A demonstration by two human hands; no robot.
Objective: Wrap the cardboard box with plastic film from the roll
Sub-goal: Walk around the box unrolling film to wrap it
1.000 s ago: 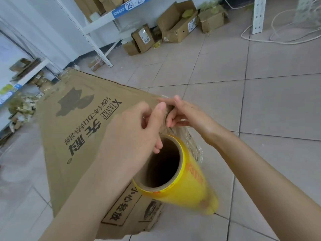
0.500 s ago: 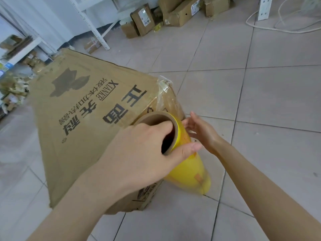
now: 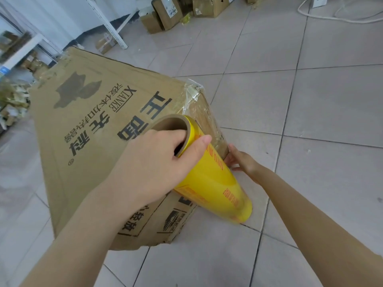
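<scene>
A: Where's the roll?
B: Centre frame, nearest thing in view. Left hand (image 3: 157, 162) has it by the top rim, fingers hooked down inside the cardboard core (image 3: 172, 125) and thumb clamped on the yellow outside. My guess is that grip lets the roll of plastic film (image 3: 215, 183) spin on the fingers, so film pays out without a regrip.
A: Orientation?
B: Tilted. Open end is up-left, the other end down-right near the floor, and the body lies along the box's near-right side. That puts the sheet flat against that face.
A: Right hand?
B: Right hand (image 3: 240, 162) is just past the roll, low at the box's right corner edge. Its fingers reach onto the film-covered face, but the tips are partly behind the roll. Can't tell flat press from pinch. It's likely anchoring the sheet against the roll's pull.
A: Box?
B: Cardboard box (image 3: 93, 141) fills left-centre, printed face up, on the tiled floor (image 3: 310, 121). Film (image 3: 194, 96) is bunched over the upper-right corner and stretched down the right face only. The rest is bare. Early in the wrap, by my read.
A: Risk?
B: The tail is caught on one corner only. A hard pull may strip it, so I'd get a lap round the next corner first.
A: Background?
B: Small cardboard boxes (image 3: 165, 15) top centre, beside a white shelf upright (image 3: 107, 23). White cable (image 3: 331, 18) top right. All well apart from the work.
</scene>
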